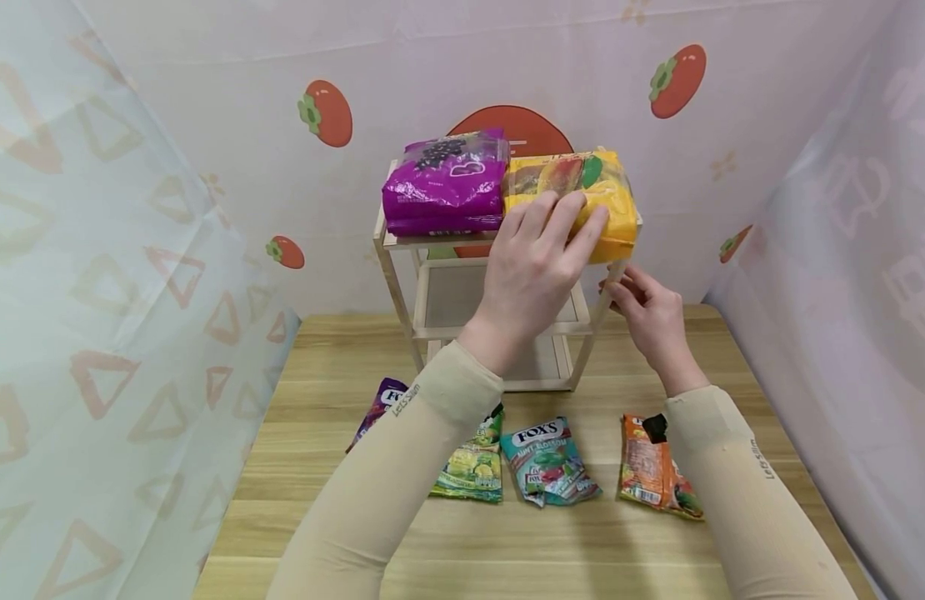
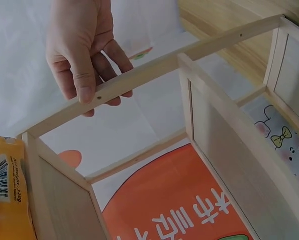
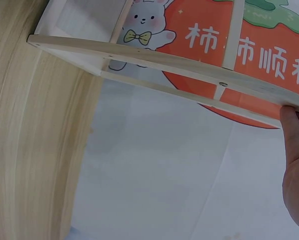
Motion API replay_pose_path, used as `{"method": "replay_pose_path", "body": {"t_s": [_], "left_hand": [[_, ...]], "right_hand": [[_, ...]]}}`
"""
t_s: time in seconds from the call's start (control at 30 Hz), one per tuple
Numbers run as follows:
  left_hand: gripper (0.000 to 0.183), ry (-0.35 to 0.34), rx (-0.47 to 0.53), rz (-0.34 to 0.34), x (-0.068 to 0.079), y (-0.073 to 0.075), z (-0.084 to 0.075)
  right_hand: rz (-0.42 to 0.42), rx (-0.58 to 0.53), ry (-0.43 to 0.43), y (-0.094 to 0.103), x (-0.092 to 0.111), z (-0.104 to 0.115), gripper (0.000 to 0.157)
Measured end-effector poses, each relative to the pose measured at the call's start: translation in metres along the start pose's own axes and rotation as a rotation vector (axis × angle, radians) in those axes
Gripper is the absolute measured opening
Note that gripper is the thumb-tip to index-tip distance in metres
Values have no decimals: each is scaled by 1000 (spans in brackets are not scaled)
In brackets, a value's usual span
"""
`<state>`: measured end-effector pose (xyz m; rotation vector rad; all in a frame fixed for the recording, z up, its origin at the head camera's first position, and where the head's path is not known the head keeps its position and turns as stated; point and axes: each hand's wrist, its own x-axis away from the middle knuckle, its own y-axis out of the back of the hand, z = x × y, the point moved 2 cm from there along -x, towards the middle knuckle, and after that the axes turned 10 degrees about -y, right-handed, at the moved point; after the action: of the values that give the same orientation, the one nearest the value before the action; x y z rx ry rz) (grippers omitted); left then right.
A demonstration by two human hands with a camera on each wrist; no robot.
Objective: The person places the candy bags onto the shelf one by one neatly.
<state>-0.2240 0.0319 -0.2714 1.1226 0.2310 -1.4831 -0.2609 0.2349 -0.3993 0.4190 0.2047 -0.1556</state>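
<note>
My left hand (image 1: pixel 533 258) grips the front of a yellow candy bag (image 1: pixel 616 204) on the top tier of a pale wooden rack (image 1: pixel 500 332); its thumb is hidden in the head view. A purple candy bag (image 1: pixel 443 187) with dark berries lies beside the yellow one. With thumb and fingers on either side, my right hand (image 1: pixel 653 321) holds the rack's right upright just below the top. The left wrist view shows this right hand (image 2: pixel 84 55) on the upright, with the yellow bag (image 2: pixel 9 200) at the left edge.
On the wooden table (image 1: pixel 507 550) before the rack lie a purple pack (image 1: pixel 380 404), a green-yellow pack (image 1: pixel 473 467), a teal Fox's pack (image 1: pixel 548 462) and an orange pack (image 1: pixel 646 467). My forearms partly cover some. Printed cloth (image 1: pixel 462 50) hangs behind and at both sides.
</note>
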Motion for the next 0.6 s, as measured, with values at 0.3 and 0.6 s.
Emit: {"method": "replay_pose_path", "body": {"t_s": [0.3, 0.6], "left_hand": [[33, 24, -54, -43, -3, -5, 4], [31, 67, -82, -83, -9, -14, 8]], "right_hand": [[1, -4, 8, 1, -1, 0, 43], [6, -23, 4, 0, -1, 2, 41]]}}
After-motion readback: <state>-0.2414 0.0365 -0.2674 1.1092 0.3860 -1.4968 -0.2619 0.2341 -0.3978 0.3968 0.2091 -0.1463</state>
